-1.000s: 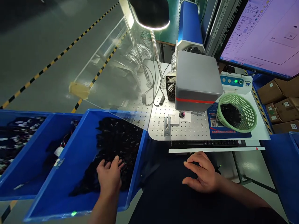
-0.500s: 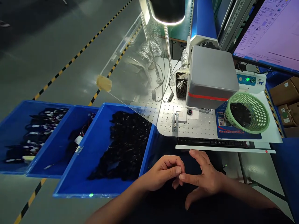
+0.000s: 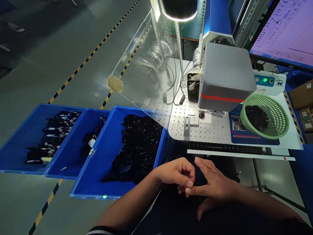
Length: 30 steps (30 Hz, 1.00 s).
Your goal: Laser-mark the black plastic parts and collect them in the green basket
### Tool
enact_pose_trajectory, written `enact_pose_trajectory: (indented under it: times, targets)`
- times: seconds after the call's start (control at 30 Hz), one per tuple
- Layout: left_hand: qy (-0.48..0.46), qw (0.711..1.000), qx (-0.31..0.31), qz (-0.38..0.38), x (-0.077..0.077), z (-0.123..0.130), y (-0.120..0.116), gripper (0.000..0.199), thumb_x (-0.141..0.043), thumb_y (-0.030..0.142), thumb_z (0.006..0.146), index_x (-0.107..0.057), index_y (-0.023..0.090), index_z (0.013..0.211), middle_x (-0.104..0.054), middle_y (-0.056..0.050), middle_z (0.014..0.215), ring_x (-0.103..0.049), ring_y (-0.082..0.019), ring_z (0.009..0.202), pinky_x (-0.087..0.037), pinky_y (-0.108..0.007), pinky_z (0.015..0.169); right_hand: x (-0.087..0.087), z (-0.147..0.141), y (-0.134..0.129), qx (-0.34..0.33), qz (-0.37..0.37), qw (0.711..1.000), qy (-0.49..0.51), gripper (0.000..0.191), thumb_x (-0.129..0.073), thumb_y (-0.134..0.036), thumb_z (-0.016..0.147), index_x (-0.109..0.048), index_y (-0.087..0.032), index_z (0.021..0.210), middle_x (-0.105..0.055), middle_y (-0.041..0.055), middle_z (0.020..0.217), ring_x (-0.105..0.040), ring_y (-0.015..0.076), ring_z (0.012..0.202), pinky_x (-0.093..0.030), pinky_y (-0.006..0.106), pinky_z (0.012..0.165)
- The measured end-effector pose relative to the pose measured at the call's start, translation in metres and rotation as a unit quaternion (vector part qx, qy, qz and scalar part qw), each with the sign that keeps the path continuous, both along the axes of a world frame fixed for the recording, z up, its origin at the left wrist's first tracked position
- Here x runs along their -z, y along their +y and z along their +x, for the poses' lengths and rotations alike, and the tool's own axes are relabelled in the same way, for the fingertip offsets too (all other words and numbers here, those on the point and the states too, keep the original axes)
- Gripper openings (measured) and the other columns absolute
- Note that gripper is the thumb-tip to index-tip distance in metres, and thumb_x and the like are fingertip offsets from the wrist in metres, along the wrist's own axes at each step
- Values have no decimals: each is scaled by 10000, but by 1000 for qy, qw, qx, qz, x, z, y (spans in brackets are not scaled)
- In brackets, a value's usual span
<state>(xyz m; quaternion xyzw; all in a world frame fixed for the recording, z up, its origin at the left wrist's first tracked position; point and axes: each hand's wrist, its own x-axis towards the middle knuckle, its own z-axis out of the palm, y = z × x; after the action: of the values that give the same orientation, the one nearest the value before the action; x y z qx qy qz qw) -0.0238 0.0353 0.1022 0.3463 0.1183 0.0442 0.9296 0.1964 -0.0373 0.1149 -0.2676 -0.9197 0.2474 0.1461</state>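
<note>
Over my lap, in front of the bench, my two hands meet. My left hand [image 3: 176, 173] is closed, its thumb and fingertips pressed together in a pinch; whether anything small is between them I cannot make out. Against that pinch rests a fingertip of my right hand [image 3: 215, 187], whose fingers are stretched out and apart with nothing visible in them. Just beyond the hands lies a black keyboard [image 3: 225, 148] on a tray under the bench edge. To the left of my hands stands a blue bin [image 3: 97, 176] with a heap of small black parts [image 3: 139, 147].
A grey machine head [image 3: 227, 75] hangs over the perforated plate [image 3: 207, 133], beside a clear panel [image 3: 137, 81]. On the right, a green basket [image 3: 281, 122] holds black parts. Further left, another blue bin [image 3: 31, 127] contains wired black pieces. A lit lamp [image 3: 179, 9] and a monitor [image 3: 286, 29] are above.
The view has shifted slightly, so the bench and bins appear a little further right. My hands stay together, with the left pinch still against the right fingertip.
</note>
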Motion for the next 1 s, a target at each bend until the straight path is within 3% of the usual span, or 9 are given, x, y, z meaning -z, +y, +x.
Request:
enact_pose_trajectory:
  times: [0.17, 0.57, 1.0]
  targets:
    - [18, 1000, 17, 5, -1, 0, 1, 230, -778, 320, 766, -662, 124, 732, -696, -73, 614, -579, -107, 441, -447, -166, 400, -7, 0, 1, 4, -12, 1000, 11, 780, -789, -664, 615, -629, -311, 1293, -227, 167, 1595, -266, 419, 1430, -360, 563, 1073]
    - [0, 1000, 24, -1, 2, 4, 1, 286, -800, 377, 732, -670, 124, 707, -690, -82, 598, -578, -125, 433, -431, -189, 387, -1, 0, -1, -6, -61, 996, 65, 933, -834, -696, 490, -612, -306, 1308, -27, 140, 1634, -107, 463, 1465, -330, 599, 1083]
    - [1, 1000, 12, -21, 5, 6, -3, 295, -787, 380, 746, -653, 121, 703, -672, -69, 566, -550, -111, 397, -419, -176, 371, -5, 0, 0, -6, -63, 997, 40, 918, -832, -699, 498, -620, -297, 1295, -142, 159, 1609, -139, 458, 1458, -351, 584, 1073]
